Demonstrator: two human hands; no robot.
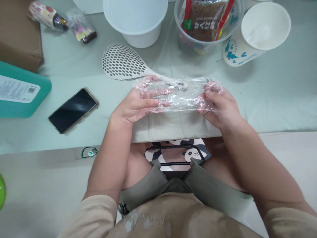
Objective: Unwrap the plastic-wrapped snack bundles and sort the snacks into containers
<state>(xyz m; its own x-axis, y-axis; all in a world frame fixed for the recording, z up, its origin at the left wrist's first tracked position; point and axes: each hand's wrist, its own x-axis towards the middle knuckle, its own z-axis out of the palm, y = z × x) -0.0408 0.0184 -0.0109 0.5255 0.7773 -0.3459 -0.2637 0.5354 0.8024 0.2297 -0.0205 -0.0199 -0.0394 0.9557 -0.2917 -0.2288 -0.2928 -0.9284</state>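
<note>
A crinkled sheet of clear plastic film [184,94] is stretched between my two hands above the table's front part. My left hand [141,100] has its fingers spread, partly inside or behind the film, with the thumb along its lower left part. My right hand [219,102] pinches the film's right end between thumb and fingers. Beneath the film lies the handle of a white slotted skimmer [123,62], whose perforated head points to the upper left.
A phone [74,110] lies left, near a teal container [22,91] and a cardboard box [21,36]. Wrapped snacks [83,28] lie at the back left. Behind my hands stand a white tub [137,24], a clear tub [195,44] with packets and a tilted paper cup [259,31].
</note>
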